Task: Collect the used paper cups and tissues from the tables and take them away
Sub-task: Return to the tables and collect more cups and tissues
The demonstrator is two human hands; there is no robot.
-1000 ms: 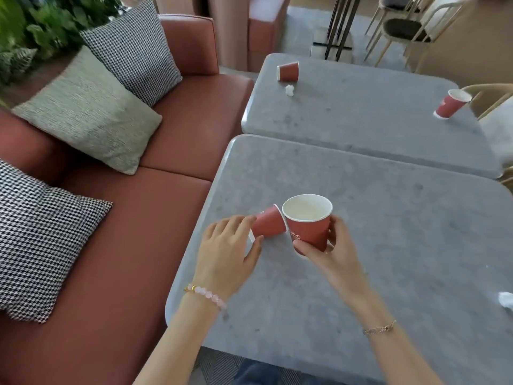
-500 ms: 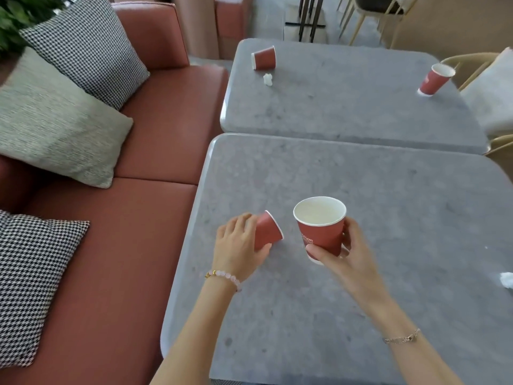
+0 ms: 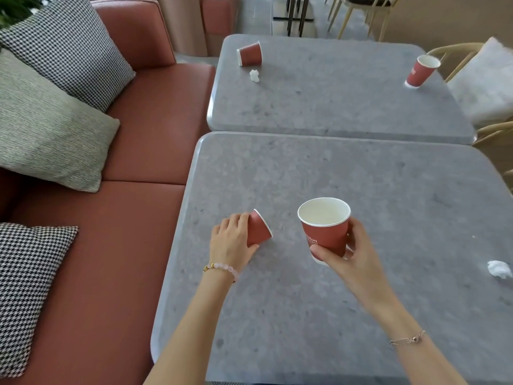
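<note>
Early days on this one. The right hand (image 3: 352, 254) is wrapped round the upright cup (image 3: 324, 232), thumb in front and fingers behind. The cup looks empty inside, and I can't really tell if its base is on the near table (image 3: 277, 315) or just off it. The left hand (image 3: 231, 243) is curled over the tipped cup (image 3: 259, 227), which lies on its side with the mouth pointing toward the right hand, a short gap between the two cups. So two cups are in hand and nothing has left the tables yet, far as I can see.

Left to get: a crumpled tissue (image 3: 499, 269) out past the right hand near the table edge, well apart from it. On the far table (image 3: 333, 107), beyond both hands, there's a fallen cup (image 3: 249, 54) ahead of the left hand with a small tissue wad (image 3: 254, 75) just beside it. A last cup (image 3: 420, 70) stands way off ahead-right of the right hand.

My guess is nesting the tipped cup into the upright one would free a hand, since both are busy. Nothing blocks the tabletops. A red sofa (image 3: 144, 134) with cushions (image 3: 55, 120) sits off the left hand's side, and a wooden chair (image 3: 455, 51) past the last cup might make that reach a bit awkward
</note>
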